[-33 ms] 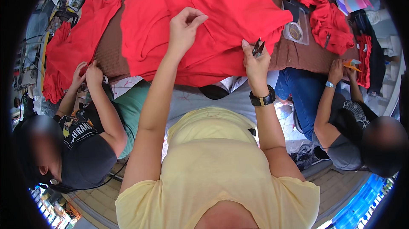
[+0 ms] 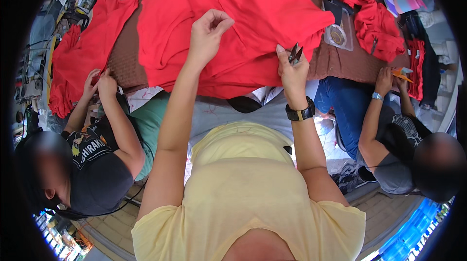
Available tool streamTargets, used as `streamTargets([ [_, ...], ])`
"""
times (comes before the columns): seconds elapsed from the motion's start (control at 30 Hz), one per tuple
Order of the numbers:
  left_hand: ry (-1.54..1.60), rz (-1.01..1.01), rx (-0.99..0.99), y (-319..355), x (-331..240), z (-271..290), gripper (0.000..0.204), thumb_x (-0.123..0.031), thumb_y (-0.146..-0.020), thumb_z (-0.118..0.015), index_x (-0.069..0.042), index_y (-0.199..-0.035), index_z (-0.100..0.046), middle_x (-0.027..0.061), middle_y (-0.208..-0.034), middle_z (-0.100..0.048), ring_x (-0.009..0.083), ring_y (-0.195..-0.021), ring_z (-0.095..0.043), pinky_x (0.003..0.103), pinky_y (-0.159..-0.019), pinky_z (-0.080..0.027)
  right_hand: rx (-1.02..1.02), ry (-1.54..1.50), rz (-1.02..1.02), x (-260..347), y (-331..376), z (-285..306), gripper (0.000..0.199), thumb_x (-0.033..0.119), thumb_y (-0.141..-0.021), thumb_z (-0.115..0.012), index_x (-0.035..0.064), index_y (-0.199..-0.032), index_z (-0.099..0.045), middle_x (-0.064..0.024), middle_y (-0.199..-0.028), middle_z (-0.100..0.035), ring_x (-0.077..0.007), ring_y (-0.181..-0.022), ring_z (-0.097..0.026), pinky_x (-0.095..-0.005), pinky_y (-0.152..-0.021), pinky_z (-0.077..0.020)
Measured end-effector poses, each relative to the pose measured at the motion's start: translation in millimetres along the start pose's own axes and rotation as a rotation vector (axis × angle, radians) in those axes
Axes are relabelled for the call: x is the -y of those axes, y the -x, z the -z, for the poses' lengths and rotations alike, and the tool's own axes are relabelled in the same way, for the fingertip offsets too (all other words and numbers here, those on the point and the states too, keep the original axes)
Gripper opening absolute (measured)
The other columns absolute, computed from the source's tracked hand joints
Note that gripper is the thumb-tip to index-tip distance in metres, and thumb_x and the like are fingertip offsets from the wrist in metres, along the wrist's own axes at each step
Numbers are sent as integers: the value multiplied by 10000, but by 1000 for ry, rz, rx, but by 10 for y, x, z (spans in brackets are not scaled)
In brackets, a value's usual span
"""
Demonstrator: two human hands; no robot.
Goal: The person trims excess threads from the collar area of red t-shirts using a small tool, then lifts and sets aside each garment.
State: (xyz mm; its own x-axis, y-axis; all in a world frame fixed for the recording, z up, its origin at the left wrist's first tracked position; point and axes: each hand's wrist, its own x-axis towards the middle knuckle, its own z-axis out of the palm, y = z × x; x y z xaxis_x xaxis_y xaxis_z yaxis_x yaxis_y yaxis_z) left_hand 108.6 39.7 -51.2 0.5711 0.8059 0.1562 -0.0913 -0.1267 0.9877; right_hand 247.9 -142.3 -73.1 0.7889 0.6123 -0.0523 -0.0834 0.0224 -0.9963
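A large red garment (image 2: pixel 253 8) is spread in loose folds over the table before me, its near edge hanging down toward my lap. Over its middle, my left hand (image 2: pixel 206 32) is raised with thumb and fingertips pinched together; whatever may be between them is too small to see. Thread snips (image 2: pixel 295 54) are gripped in my right hand (image 2: pixel 294 71), their dark blades pointing up and slightly apart. That hand lies at the garment's near right edge, thumb extended beside the blades.
A brown cloth (image 2: pixel 127 61) covers the table. To the right lie a clear plastic container (image 2: pixel 340 32) and another red garment (image 2: pixel 374 23). At left, a co-worker's hands (image 2: pixel 102 85) hold red fabric (image 2: pixel 87 57). A second co-worker's hands (image 2: pixel 389 80) hold an orange-handled tool (image 2: pixel 403 74).
My left hand has shifted very slightly to the left over the garment, still pinched. The right hand and the snips stay in place.
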Motion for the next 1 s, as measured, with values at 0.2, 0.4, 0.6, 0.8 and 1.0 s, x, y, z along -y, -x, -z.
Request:
streamTargets([
  [0.2, -173, 171, 426, 380, -430, 83, 75, -74, -927, -694, -30, -930, -632, -16, -851, -603, 63, -821, -558, 230, -730, -469, 10, -24, -49, -43, 0, 51, 202, 187, -911, -757, 24, -885, -640, 29, -777, -611, -52, -735, -514, -233, -694, -435],
  [0.4, -546, -105, 80, 381, -77, -616, 215, -142, -867, -769, 12, -943, -640, 50, -772, -595, 148, -697, -561, 281, -633, -474, 33, -41, -81, 11, 4, 48, 194, 170, -910, -759, 28, -880, -631, 8, -810, -658, -53, -751, -555, -229, -706, -452],
  [0.6, 122, 237, 109, 430, 19, -448, 95, -94, -972, -654, -4, -977, -622, 95, -1029, -714, 111, -883, -643, 253, -805, -516, 73, -28, -64, 208, 81, 18, 188, 162, -942, -717, 23, -901, -597, -7, -754, -630, -73, -704, -551, -233, -647, -439],
  [0.8, 168, 141, 98, 457, 66, -336, 52, -57, -973, -647, -7, -981, -632, 138, -1129, -704, 129, -970, -656, 278, -890, -532, 230, -103, -16, 746, 353, -191, 395, 369, -1078, -417, 29, -963, -580, 33, -686, -435, -59, -587, -386, -268, -513, -308],
  [1.0, 209, 123, 85, 439, 18, -357, 55, -21, -934, -679, 14, -948, -640, 135, -1049, -718, 120, -930, -662, 278, -875, -528, 400, 20, -285, 514, 139, -280, 464, 371, -1082, -350, 32, -879, -595, 28, -679, -448, -54, -536, -365, -241, -484, -309],
])
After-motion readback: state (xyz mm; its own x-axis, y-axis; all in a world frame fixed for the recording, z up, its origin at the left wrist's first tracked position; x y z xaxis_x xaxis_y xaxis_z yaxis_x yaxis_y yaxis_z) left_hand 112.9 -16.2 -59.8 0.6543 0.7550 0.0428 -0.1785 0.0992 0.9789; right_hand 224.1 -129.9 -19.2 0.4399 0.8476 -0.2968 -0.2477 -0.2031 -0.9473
